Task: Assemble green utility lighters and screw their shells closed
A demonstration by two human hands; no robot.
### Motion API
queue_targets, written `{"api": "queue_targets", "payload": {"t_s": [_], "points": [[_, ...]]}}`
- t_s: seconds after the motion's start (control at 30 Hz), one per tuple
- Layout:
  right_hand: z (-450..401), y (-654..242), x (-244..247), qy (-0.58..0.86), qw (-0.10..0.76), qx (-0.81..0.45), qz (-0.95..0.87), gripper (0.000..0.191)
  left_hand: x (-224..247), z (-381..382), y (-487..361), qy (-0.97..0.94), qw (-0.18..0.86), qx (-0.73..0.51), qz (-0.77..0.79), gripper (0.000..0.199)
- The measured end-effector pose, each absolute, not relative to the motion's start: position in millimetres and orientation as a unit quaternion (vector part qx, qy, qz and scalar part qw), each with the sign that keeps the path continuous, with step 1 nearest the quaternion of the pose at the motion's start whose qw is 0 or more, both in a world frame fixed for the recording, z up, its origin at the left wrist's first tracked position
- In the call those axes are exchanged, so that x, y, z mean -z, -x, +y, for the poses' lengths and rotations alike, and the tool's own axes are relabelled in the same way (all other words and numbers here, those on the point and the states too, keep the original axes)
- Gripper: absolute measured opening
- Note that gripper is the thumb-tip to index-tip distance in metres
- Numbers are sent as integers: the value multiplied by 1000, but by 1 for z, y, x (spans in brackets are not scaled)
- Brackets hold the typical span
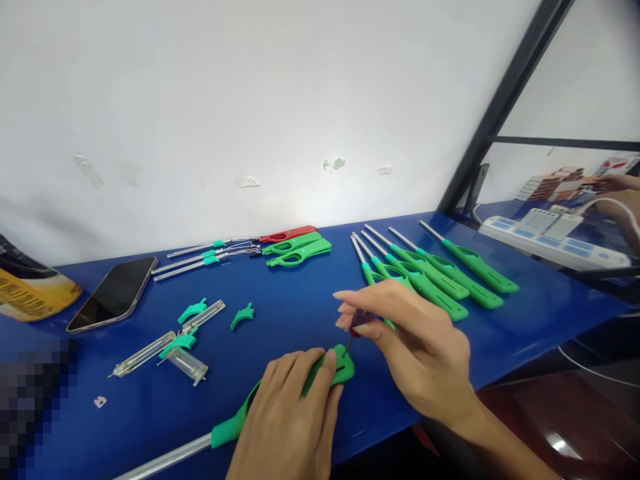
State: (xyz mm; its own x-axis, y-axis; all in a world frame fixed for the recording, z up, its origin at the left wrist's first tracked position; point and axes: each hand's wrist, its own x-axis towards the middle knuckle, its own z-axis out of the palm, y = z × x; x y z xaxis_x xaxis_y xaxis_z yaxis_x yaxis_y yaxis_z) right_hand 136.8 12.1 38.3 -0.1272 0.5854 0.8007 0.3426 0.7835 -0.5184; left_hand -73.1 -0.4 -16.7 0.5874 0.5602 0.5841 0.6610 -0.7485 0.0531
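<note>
Under my left hand [295, 407] lies a long green gas lighter [233, 427], its metal tube pointing to the lower left. The fingers of that hand are wrapped over the handle and press it to the blue table. My right hand [415, 353] pinches a small screwdriver [360, 321] with a dark, reddish handle. Its thin shaft points down, with the tip at the slot near the end of the green handle. Whether the tip is inside the slot I cannot tell. Several green lighters [425, 280] lie side by side just beyond my right hand.
At the back are lighter handles [300, 250], one red, with wired metal tubes [193, 263]. Clear fuel tanks [145, 353] and green triggers [243, 315] lie left. A phone [115, 293] and yellow can [37, 290] stand beyond. Right are a power strip [555, 237] and another person's hand [620, 200].
</note>
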Motion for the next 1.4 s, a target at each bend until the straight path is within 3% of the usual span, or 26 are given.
{"api": "queue_targets", "payload": {"t_s": [0.2,0.33,0.63,0.77,1.07,1.23,1.4], "points": [[12,-138,-37,308,582,-69,-749,45,16,-2,74,887,82,296,-344,32],[11,-137,-35,292,568,-116,-761,59,16,0,72,888,79,295,-344,31],[12,-138,-38,306,596,-84,-738,41,15,-2,74,890,76,291,-344,34],[11,-138,-37,284,572,-122,-760,54,14,0,72,888,78,295,-344,33],[12,-137,-37,313,599,-69,-734,48,15,-2,73,889,81,291,-343,33],[10,-138,-34,292,581,-106,-752,61,16,-1,72,888,85,294,-344,32],[13,-137,-36,312,609,-84,-725,48,14,-1,73,888,80,296,-343,32]]}}
